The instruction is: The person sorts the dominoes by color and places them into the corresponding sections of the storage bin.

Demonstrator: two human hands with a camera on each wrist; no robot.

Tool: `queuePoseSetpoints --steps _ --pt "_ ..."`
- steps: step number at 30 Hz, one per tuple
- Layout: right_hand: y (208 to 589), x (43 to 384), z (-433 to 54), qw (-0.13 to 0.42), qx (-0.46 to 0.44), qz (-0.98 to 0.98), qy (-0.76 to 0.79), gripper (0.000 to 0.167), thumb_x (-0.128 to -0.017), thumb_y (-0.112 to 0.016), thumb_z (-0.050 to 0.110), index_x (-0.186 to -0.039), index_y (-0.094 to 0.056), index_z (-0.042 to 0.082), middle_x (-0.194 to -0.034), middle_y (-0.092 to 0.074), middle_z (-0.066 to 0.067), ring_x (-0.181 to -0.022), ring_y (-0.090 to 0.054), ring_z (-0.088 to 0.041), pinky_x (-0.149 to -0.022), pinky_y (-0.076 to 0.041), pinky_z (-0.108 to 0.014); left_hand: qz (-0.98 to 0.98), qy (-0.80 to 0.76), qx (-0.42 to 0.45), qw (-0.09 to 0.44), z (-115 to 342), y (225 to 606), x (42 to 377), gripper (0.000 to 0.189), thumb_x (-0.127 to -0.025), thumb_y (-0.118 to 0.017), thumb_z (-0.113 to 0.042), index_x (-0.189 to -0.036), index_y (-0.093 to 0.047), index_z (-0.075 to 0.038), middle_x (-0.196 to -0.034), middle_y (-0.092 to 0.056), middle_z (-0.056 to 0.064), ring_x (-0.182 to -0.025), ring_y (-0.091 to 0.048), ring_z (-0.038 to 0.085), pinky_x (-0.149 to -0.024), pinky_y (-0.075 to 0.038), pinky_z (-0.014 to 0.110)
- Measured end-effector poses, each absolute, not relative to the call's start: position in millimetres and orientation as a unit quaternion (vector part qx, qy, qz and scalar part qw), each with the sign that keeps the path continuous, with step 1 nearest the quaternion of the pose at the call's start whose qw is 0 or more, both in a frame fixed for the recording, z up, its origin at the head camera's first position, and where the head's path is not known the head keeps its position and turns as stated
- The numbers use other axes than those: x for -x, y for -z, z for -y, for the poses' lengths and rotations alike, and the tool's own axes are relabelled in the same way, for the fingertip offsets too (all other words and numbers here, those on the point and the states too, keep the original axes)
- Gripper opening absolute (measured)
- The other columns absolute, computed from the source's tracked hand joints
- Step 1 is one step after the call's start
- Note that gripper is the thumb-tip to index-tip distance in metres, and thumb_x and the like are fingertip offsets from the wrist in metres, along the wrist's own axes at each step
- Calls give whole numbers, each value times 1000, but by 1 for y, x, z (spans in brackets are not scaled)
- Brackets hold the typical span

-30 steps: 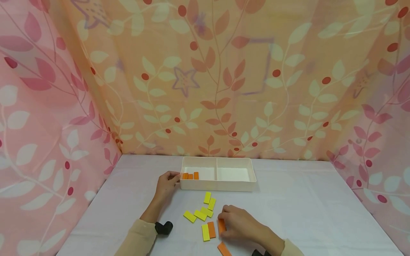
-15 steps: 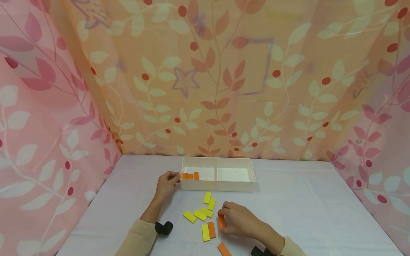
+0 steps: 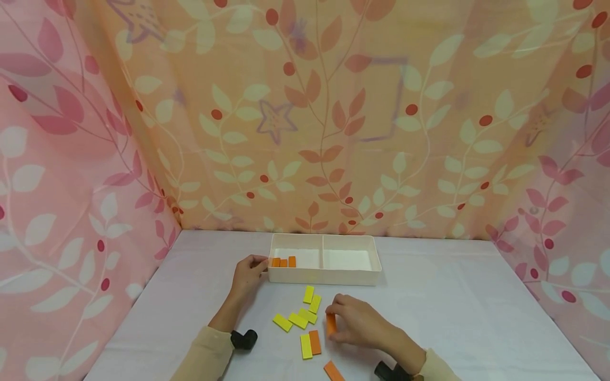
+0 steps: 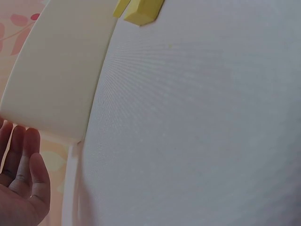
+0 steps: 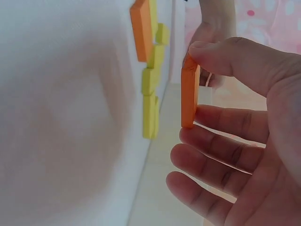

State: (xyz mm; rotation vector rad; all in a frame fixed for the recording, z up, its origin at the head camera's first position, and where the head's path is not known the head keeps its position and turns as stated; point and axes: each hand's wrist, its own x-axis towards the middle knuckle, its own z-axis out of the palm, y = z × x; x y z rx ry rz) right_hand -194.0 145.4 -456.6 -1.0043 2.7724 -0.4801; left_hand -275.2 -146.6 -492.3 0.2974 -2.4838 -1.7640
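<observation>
My right hand (image 3: 364,320) pinches an orange block (image 3: 331,325) between thumb and fingers, just over the table. In the right wrist view the block (image 5: 189,92) is upright, thumb at one end and fingertips at the other. My left hand (image 3: 248,274) touches the left end of a white two-compartment box (image 3: 324,276); in the left wrist view its fingertips meet the end wall, thumb apart. Three orange blocks (image 3: 284,262) are in the left compartment. In front of the box lie several yellow blocks (image 3: 298,320) and two loose orange ones, one (image 3: 315,342) beside a yellow block.
The other loose orange block (image 3: 333,371) lies near the bottom edge of the head view. A white cloth covers the table (image 3: 452,307). Floral curtains (image 3: 324,132) stand behind and at both sides. Each wrist wears a black device, the left one (image 3: 244,339) beside the sleeve.
My right hand has lifted the orange block and moved slightly away from my body, toward the box. The left hand and the box have stayed in place.
</observation>
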Motion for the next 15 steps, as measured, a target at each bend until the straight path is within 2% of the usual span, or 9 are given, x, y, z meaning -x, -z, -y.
queuePoseSetpoints --steps 8,15 --pt "437 208 -158 33 333 -924 187 39 -78 -80 32 -110 -70 12 -93 -55 10 -81 -51 -9 -70 -47 -19 810 578 -96 36 146 493 275 22 -97 -59 -19 -111 -65 -3 -105 -67 13 -91 -65 19 -78 -52 32" --pt "419 220 -164 -6 347 -917 197 34 -79 -80 31 -106 -69 14 -93 -57 10 -83 -50 -5 -71 -49 -20 811 577 -94 39 146 493 276 23 -97 -60 -20 -112 -65 -4 -105 -68 12 -90 -65 18 -77 -52 31"
